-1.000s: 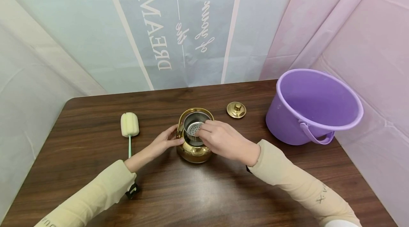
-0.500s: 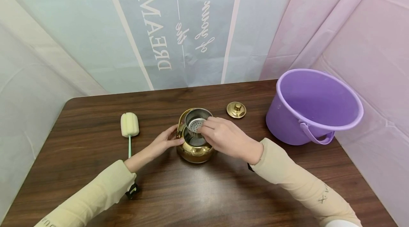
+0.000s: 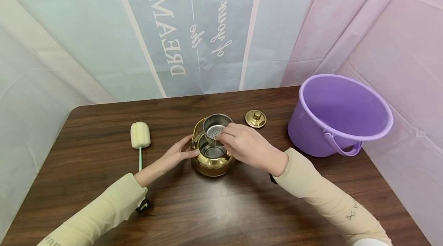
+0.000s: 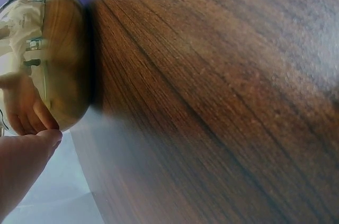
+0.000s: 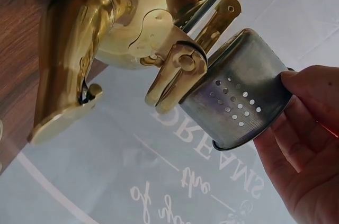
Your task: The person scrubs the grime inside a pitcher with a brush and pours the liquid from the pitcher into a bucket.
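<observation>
A round brass teapot (image 3: 212, 167) stands on the table with its top uncovered. My left hand (image 3: 178, 153) grips its left side by the handle's base, thumb toward the front; in the left wrist view a fingertip touches the shiny body. Over the opening, my right hand (image 3: 243, 144) pinches the rim of a steel strainer cup (image 3: 214, 131) with a perforated bottom. The right wrist view shows this strainer (image 5: 238, 91) tilted, small holes in its wall, beside the handle hinge and the spout (image 5: 74, 54). The brass lid (image 3: 256, 119) lies behind to the right.
A purple bucket (image 3: 311, 134) stands at the right edge of the wooden table (image 3: 214, 215). To the left lies a yellow sponge brush (image 3: 140, 135) with a green handle. A fabric backdrop (image 3: 207, 76) rises behind the table.
My right hand has lifted the strainer up and slightly right and back, so more of the teapot's opening shows. The left hand has stayed in place on the teapot.
</observation>
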Motion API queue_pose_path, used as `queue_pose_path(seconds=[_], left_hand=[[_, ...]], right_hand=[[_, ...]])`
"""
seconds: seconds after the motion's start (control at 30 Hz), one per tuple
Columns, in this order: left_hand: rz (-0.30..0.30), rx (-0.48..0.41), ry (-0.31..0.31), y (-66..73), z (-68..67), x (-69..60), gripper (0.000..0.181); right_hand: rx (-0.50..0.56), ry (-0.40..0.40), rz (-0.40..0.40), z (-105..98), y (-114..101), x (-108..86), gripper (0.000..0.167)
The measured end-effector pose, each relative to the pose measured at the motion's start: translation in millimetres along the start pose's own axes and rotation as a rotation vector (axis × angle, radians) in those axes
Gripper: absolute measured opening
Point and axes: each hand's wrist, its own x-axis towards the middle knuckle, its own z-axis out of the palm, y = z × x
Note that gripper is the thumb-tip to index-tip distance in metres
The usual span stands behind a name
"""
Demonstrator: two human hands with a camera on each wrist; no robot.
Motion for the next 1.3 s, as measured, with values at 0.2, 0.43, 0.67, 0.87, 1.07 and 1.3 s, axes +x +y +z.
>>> queue_pose_path(seconds=[0.2, 0.43, 0.67, 0.87, 1.07, 1.3], left_hand=[[0.012, -0.006, -0.003, 0.5, 0.6, -0.1, 0.069], [0.023, -0.003, -0.004, 1.1, 0.6, -0.5, 0.069], [0.018, -0.004, -0.01, 2.5, 0.7, -0.9, 0.07], [0.02, -0.012, -0.011, 1.8, 0.6, -0.5, 0.068], [0.015, -0.012, -0.011, 1.1, 0.4, -0.5, 0.069], [0.016, -0.006, -0.014, 1.2, 0.3, -0.5, 0.069]], right_hand=[[0.0, 0.02, 0.017, -2.8, 3.4, -0.7, 0.016], [0.008, 0.027, 0.026, -4.8, 8.1, -3.4, 0.017], [0.0, 0.028, 0.032, -9.3, 12.2, -5.1, 0.017], [-0.004, 0.036, 0.062, -12.2, 15.5, -7.4, 0.019], [-0.02, 0.038, 0.091, -14.3, 18.6, -9.0, 0.018], [-0.027, 0.052, 0.103, -16.7, 22.5, -9.5, 0.017]])
